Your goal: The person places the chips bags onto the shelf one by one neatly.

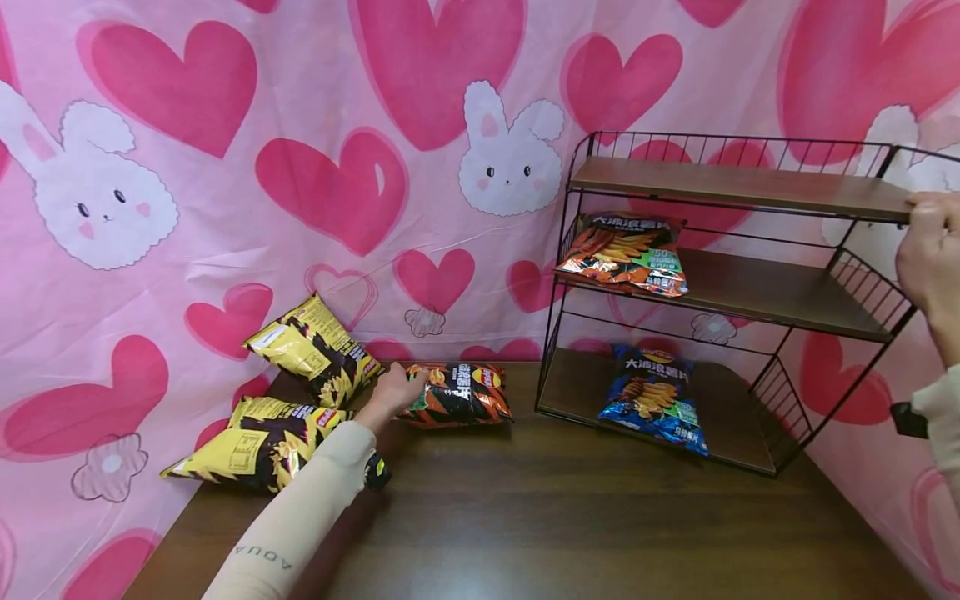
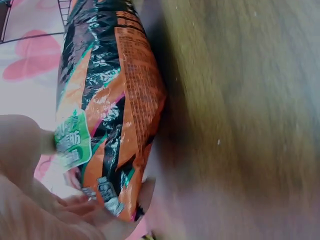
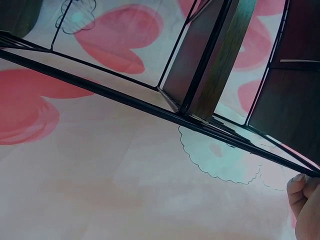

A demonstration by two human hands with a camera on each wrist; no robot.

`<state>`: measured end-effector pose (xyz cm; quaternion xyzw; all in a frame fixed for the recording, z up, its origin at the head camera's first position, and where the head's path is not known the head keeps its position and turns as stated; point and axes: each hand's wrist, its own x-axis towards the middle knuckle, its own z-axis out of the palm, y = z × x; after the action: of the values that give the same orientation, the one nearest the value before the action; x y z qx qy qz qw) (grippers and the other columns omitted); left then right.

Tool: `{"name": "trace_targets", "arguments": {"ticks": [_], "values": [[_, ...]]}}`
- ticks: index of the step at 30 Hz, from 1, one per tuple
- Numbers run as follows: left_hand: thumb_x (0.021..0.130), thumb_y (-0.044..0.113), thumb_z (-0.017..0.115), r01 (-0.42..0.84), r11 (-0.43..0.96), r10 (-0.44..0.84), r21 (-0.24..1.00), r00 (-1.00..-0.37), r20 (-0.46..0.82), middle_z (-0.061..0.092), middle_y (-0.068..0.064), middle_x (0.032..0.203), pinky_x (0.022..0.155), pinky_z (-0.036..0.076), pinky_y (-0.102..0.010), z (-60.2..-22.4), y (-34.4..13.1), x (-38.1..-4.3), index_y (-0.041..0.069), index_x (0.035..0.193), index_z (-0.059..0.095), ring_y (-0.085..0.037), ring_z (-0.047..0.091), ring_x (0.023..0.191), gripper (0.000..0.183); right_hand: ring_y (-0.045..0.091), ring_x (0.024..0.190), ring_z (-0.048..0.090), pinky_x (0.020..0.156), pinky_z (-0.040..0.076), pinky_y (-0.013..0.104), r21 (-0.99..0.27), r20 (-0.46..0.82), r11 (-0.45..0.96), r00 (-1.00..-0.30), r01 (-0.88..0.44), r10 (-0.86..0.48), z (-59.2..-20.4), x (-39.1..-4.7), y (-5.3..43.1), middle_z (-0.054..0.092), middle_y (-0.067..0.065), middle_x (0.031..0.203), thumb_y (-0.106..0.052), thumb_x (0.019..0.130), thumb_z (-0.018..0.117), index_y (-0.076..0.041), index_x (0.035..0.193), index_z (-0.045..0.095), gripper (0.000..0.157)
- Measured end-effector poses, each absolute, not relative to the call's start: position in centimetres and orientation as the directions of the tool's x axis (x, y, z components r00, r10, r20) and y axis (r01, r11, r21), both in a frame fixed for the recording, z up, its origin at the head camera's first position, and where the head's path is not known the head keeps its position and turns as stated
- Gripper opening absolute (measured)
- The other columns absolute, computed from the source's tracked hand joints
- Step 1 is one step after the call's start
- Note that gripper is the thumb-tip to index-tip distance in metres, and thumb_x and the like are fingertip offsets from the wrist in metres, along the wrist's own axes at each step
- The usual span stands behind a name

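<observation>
A cream left sleeve (image 1: 322, 479) (dark capitals are running across it) is slanting forward, and the left hand (image 1: 392, 392) is gripping one end of a glossy orange-and-black plastic chip bag (image 1: 463, 398), thumb and fingers pinching it. The right hand (image 1: 932, 258) is clasping the front corner of a black wire rack with brown shelf boards (image 1: 735, 185). A dark brown wood-grain table (image 1: 562, 517) is lying below; pink cloth with hearts and rabbits (image 1: 300, 50) is hanging behind. The orange-and-black bag is lying near the table's back, just right of the left hand and well apart from the right, between two yellow-and-black bags (image 1: 258, 442) and the rack.
</observation>
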<state>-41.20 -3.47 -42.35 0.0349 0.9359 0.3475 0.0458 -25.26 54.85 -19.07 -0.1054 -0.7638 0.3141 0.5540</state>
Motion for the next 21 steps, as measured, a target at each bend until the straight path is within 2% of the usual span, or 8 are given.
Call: {"name": "trace_targets", "arguments": {"ticks": [3, 6, 9, 11, 13, 16, 18, 21], "values": [[0.103, 0.047, 0.050, 0.091, 0.782, 0.128, 0.617, -0.992, -0.016, 0.043, -0.037, 0.143, 0.104, 0.042, -0.061, -41.9, -4.0, -41.4, -0.011, 0.143, 0.032, -0.052, 0.048, 0.130, 0.073, -0.022, 0.103, 0.037, 0.101, 0.028, 0.012, -0.602, 0.776, 0.777, -0.365, -0.185, 0.515, -19.1, -25.3, 54.9, 0.038, -0.046, 0.095, -0.029, 0.104, 0.030, -0.057, 0.089, 0.042, 0.034], [0.102, 0.044, 0.057, 0.225, 0.800, 0.231, 0.556, -0.971, 0.060, 0.045, -0.033, 0.138, 0.102, 0.043, -0.061, -41.4, -4.2, -42.0, -0.008, 0.138, 0.040, -0.049, 0.051, 0.124, 0.066, -0.024, 0.101, 0.036, 0.100, 0.028, 0.012, -0.594, 0.782, 0.782, -0.361, -0.187, 0.508, -19.1, -25.3, 54.9, 0.037, -0.046, 0.094, -0.028, 0.104, 0.030, -0.057, 0.087, 0.041, 0.035], [0.100, 0.041, 0.062, 0.401, 0.776, 0.415, 0.487, -0.906, 0.086, 0.046, -0.031, 0.142, 0.106, 0.041, -0.061, -40.8, -4.3, -43.0, -0.005, 0.143, 0.045, -0.048, 0.048, 0.129, 0.066, -0.025, 0.097, 0.034, 0.098, 0.028, 0.012, -0.584, 0.792, 0.787, -0.353, -0.198, 0.499, -19.1, -25.3, 54.9, 0.037, -0.046, 0.093, -0.026, 0.103, 0.031, -0.057, 0.085, 0.041, 0.037], [0.098, 0.043, 0.066, 0.498, 0.741, 0.534, 0.450, -0.844, 0.054, 0.047, -0.027, 0.147, 0.109, 0.038, -0.062, -40.3, -4.2, -43.8, -0.001, 0.148, 0.045, -0.047, 0.044, 0.135, 0.070, -0.025, 0.097, 0.034, 0.099, 0.028, 0.012, -0.583, 0.792, 0.788, -0.352, -0.198, 0.498, -19.2, -25.2, 54.9, 0.038, -0.046, 0.093, -0.026, 0.103, 0.031, -0.057, 0.085, 0.041, 0.037], [0.094, 0.044, 0.073, 0.541, 0.704, 0.617, 0.459, -0.787, -0.018, 0.043, -0.022, 0.154, 0.114, 0.033, -0.062, -39.9, -4.0, -44.6, 0.004, 0.153, 0.041, -0.045, 0.037, 0.143, 0.079, -0.025, 0.098, 0.035, 0.099, 0.028, 0.012, -0.590, 0.787, 0.784, -0.356, -0.195, 0.504, -19.2, -25.3, 54.9, 0.038, -0.046, 0.093, -0.026, 0.103, 0.031, -0.057, 0.085, 0.041, 0.037], [0.084, 0.035, 0.086, 0.445, 0.683, 0.635, 0.580, -0.754, -0.169, 0.033, -0.016, 0.163, 0.113, 0.032, -0.065, -39.4, -3.6, -45.2, 0.012, 0.160, 0.033, -0.042, 0.028, 0.149, 0.095, -0.024, 0.100, 0.035, 0.101, 0.028, 0.013, -0.598, 0.779, 0.780, -0.362, -0.184, 0.512, -19.1, -25.3, 54.9, 0.037, -0.045, 0.094, -0.028, 0.104, 0.031, -0.056, 0.085, 0.041, 0.036], [0.076, 0.027, 0.093, 0.333, 0.684, 0.610, 0.650, -0.749, -0.258, 0.026, -0.014, 0.167, 0.112, 0.032, -0.067, -39.3, -3.2, -45.4, 0.017, 0.162, 0.029, -0.041, 0.022, 0.152, 0.108, -0.021, 0.104, 0.037, 0.103, 0.028, 0.014, -0.606, 0.771, 0.777, -0.369, -0.172, 0.519, -19.0, -25.3, 54.9, 0.036, -0.045, 0.095, -0.028, 0.104, 0.030, -0.056, 0.087, 0.042, 0.034], [0.070, 0.019, 0.097, 0.231, 0.704, 0.575, 0.672, -0.740, -0.348, 0.019, -0.013, 0.169, 0.109, 0.034, -0.070, -39.5, -2.8, -45.5, 0.021, 0.163, 0.027, -0.041, 0.016, 0.154, 0.116, -0.020, 0.105, 0.037, 0.105, 0.029, 0.015, -0.604, 0.773, 0.778, -0.368, -0.173, 0.518, -19.0, -25.3, 54.9, 0.036, -0.044, 0.095, -0.029, 0.104, 0.031, -0.056, 0.088, 0.042, 0.034]]}}
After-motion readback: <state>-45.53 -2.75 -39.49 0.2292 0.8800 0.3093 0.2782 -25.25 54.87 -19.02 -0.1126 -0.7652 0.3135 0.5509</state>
